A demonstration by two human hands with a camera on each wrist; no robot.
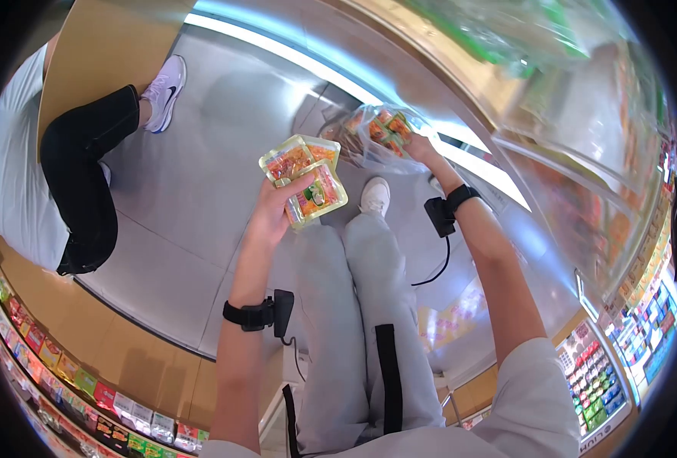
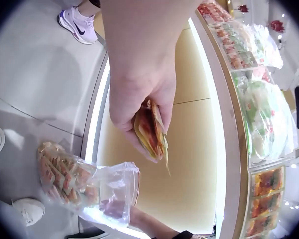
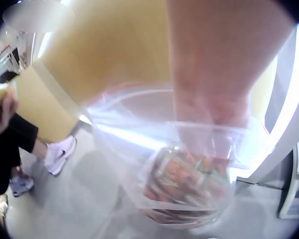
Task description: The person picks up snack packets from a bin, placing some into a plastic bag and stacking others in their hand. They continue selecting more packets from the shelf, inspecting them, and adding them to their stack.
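Observation:
In the head view my left hand [image 1: 272, 204] grips a small fanned stack of flat, clear-wrapped snack packets [image 1: 321, 195] with orange contents, the thumb across their front. The left wrist view shows these packets edge-on, between thumb and fingers. My right hand [image 1: 422, 149] reaches into the mouth of a clear plastic bag [image 2: 118, 185]. Several similar packets [image 2: 65, 174] lie bunched in the bag's lower part. In the right wrist view the bag's film surrounds the hand, and the fingers are right at the packets; I cannot tell whether they grip one.
A lit display shelf [image 1: 475, 65] with bagged goods curves along the right. Another person's leg [image 1: 86, 156] and white shoe [image 1: 164, 93] are at the left, beside a tan panel [image 1: 117, 49]. Shelves of colourful packages [image 1: 86, 382] line the lower left. Grey tiles [image 1: 224, 122] cover the floor.

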